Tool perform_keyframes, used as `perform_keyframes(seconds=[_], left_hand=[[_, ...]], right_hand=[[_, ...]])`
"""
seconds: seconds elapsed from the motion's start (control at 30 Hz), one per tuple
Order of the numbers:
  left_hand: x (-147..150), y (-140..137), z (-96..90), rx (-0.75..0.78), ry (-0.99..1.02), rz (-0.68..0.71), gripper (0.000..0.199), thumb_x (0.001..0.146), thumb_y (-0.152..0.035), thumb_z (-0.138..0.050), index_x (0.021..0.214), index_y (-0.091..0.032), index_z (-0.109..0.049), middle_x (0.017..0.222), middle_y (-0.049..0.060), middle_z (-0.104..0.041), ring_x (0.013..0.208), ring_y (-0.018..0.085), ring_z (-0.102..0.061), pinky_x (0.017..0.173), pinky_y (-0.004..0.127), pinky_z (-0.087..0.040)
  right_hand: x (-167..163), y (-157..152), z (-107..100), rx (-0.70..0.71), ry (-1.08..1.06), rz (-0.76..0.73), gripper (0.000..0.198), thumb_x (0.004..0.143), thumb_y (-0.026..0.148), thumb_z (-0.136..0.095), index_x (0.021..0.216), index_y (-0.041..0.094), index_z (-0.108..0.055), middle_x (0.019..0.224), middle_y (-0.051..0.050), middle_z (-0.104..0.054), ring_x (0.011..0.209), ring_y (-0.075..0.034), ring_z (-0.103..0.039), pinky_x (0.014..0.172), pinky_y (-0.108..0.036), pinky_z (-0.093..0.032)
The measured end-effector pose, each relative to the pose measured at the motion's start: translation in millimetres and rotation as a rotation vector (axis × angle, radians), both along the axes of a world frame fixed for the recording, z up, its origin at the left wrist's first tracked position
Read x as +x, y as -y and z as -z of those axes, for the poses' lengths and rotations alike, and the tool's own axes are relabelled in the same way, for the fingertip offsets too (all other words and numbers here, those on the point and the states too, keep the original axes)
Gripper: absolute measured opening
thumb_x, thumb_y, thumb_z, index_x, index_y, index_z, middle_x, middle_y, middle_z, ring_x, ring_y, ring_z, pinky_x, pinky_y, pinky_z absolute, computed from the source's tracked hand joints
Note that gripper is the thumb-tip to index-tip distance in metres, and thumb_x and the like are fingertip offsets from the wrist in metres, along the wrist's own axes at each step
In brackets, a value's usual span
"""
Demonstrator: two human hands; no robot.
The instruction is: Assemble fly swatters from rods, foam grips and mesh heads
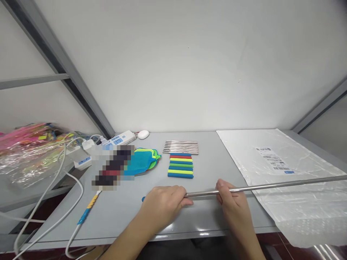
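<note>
My left hand (164,206) is closed near the end of a long thin metal rod (260,187), and a small blue tip (143,199) pokes out behind it; most of that blue piece is hidden by the hand. With thumb and fingers, my right hand (233,202) pinches the same rod farther along. The rod runs to the right, past the picture's edge. Beyond my hands lies a row of blue, yellow, green and red handle sleeves (180,168). Several short metal rods (180,147) lie behind them. Stacked fly swatter heads (141,161), blue on top, rest to the left.
A white bubble mailer (252,162) with a label covers the table's right side, under the rod. On the left are a blurred-out dark object (115,168), a power strip (121,139), white cables (78,202) and plastic-wrapped colourful goods (35,151). A white wall stands behind.
</note>
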State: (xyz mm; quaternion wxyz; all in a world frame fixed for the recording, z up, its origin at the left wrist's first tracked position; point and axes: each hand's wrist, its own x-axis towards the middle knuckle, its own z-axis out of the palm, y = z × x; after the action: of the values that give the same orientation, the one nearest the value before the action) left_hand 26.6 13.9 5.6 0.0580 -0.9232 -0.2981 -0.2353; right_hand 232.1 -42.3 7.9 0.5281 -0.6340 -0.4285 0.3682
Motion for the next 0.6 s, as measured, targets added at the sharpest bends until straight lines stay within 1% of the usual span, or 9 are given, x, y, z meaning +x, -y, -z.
perform_keyframes(seconds=[0.13,0.27,0.33,0.43,0.5,0.6], left_hand=[[-1,-1,1.7,0.009,0.008,-0.002,0.040,0.101,-0.041,-0.037,0.070,-0.019,-0.049,0.056,-0.004,-0.054,0.048,0.012,-0.048,0.049,0.030,-0.023],[-4,-3,2.2,0.001,-0.005,-0.037,0.039,0.101,-0.040,-0.039,0.070,-0.019,-0.051,0.058,-0.003,-0.055,0.049,0.012,-0.048,0.051,0.029,-0.027],[-8,-5,1.0,-0.022,0.003,-0.073,0.039,0.099,-0.043,-0.041,0.070,-0.019,-0.052,0.060,-0.002,-0.057,0.051,0.013,-0.049,0.054,0.029,-0.029],[-17,-7,-3.3,-0.117,0.074,-0.199,0.040,0.097,-0.047,-0.042,0.070,-0.020,-0.052,0.060,-0.001,-0.057,0.054,0.014,-0.050,0.055,0.028,-0.031],[-21,-6,-6.7,-0.219,0.164,-0.276,0.038,0.098,-0.043,-0.039,0.070,-0.020,-0.051,0.057,-0.002,-0.053,0.053,0.014,-0.048,0.054,0.027,-0.031],[-21,-3,-10.3,-0.344,0.341,-0.317,0.035,0.098,-0.035,-0.040,0.067,-0.021,-0.048,0.054,-0.005,-0.046,0.050,0.012,-0.043,0.052,0.025,-0.031]], right_hand=[[10,3,-1,-0.005,-0.035,0.114,0.048,0.090,0.051,-0.048,0.057,0.023,-0.027,0.058,0.004,-0.021,0.055,-0.012,-0.022,0.051,-0.028,-0.018],[15,1,5,0.018,-0.046,0.106,0.049,0.090,0.053,-0.047,0.058,0.023,-0.028,0.059,0.004,-0.024,0.056,-0.012,-0.024,0.051,-0.029,-0.019],[18,0,8,0.038,-0.057,0.142,0.049,0.091,0.054,-0.048,0.057,0.023,-0.029,0.059,0.004,-0.026,0.056,-0.012,-0.026,0.052,-0.029,-0.020],[23,0,11,0.090,-0.125,0.276,0.050,0.091,0.051,-0.052,0.056,0.023,-0.028,0.060,0.004,-0.028,0.057,-0.012,-0.027,0.053,-0.029,-0.022],[27,1,12,0.138,-0.192,0.340,0.050,0.090,0.048,-0.054,0.056,0.023,-0.027,0.060,0.004,-0.027,0.057,-0.012,-0.027,0.053,-0.029,-0.023],[30,1,15,0.152,-0.282,0.359,0.050,0.089,0.049,-0.056,0.057,0.023,-0.029,0.061,0.004,-0.028,0.056,-0.012,-0.026,0.052,-0.029,-0.024]])
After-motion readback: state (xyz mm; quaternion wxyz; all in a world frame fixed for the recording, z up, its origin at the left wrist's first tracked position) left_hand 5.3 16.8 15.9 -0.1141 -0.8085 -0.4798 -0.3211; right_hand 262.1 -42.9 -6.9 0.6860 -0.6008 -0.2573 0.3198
